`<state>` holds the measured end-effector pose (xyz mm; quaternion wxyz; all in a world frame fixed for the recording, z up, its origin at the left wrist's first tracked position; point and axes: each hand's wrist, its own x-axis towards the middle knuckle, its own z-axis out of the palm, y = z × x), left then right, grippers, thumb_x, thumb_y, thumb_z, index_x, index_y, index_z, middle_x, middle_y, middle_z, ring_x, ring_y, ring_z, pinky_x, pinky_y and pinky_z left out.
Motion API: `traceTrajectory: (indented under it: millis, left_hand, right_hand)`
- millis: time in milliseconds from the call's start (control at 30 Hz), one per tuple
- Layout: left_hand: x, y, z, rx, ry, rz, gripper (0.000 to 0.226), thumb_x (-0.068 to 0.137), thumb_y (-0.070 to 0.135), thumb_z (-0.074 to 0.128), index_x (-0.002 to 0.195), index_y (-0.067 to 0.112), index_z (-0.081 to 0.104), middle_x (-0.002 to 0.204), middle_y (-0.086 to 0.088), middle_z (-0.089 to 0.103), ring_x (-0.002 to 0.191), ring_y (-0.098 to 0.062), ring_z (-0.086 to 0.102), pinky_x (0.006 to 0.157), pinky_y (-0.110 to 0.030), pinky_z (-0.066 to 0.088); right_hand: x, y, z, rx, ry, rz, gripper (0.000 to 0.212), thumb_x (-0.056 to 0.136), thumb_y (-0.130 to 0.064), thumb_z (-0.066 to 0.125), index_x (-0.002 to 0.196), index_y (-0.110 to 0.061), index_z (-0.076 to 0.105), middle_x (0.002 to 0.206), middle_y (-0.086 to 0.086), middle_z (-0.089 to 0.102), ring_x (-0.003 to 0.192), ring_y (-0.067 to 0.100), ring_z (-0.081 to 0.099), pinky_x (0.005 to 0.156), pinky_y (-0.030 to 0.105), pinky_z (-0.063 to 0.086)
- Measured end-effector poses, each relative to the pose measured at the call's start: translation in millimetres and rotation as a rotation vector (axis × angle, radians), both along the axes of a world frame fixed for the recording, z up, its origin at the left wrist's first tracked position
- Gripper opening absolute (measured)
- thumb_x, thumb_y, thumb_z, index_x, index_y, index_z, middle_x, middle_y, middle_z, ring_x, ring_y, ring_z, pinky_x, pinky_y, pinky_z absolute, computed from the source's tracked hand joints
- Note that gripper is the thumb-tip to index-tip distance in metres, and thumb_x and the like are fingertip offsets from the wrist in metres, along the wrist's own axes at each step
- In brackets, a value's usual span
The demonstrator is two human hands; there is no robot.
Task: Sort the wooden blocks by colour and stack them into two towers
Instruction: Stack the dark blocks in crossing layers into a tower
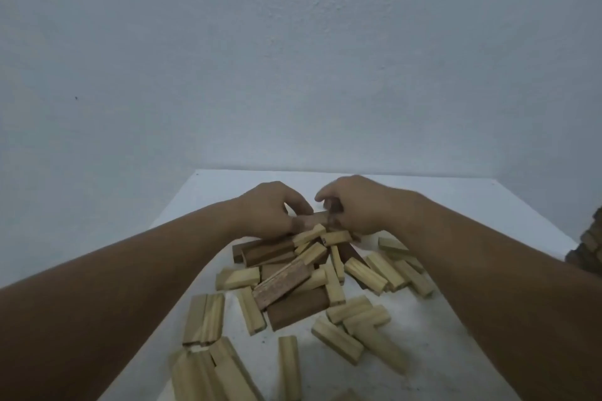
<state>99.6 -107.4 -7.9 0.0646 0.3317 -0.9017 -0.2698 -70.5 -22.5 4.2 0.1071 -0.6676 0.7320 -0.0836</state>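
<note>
pale rectangular wooden blocks [335, 338]: scattered flat around dark pile
dark brown rectangular wooden blocks [298, 304]: heaped mid-table, overlapping

Two forearms in view, both bare to the frame edge; no sleeve visible. Left hand [270, 210] and right hand [355, 205] bare: no glove, ring, watch or strap.

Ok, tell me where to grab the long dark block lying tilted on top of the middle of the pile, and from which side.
Take the long dark block by its two long side faces near the middle, fingers coming down from above. It lies uppermost, tilted across pale blocks, so its sides look free, while its ends run close to neighbouring blocks. That is a judgement from one view.
</note>
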Motion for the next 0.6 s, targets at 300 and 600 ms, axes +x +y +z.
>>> traceTrajectory:
  millis: [300,600]
  left_hand:
    - [17.0,21.9,4.5,0.007,0.384,0.186,0.009,0.087,0.023,0.07,0.093,0.026,0.064,0.089,0.005,0.069,0.089,-0.019,0.066,0.077,-0.032,0.055]
    - [31.1,174.8,24.2,0.35,0.681,0.221,0.031,0.086,0.015,0.065,0.098,0.042,0.058,0.084,0.002,0.072,0.069,-0.03,0.07,0.065,-0.048,0.059]
  right_hand:
    - [-4.7,27.3,23.1,-0.153,-0.002,-0.193,0.014,0.081,-0.023,0.075,0.074,-0.029,0.065,0.084,-0.007,0.065,0.081,0.017,0.064,0.077,0.038,0.057]
    - [28.8,202.3,22.2,-0.284,-0.247,-0.473,0.026,0.084,-0.058,0.063,0.088,-0.033,0.069,0.085,-0.013,0.071,0.076,0.003,0.065,0.07,0.028,0.056]
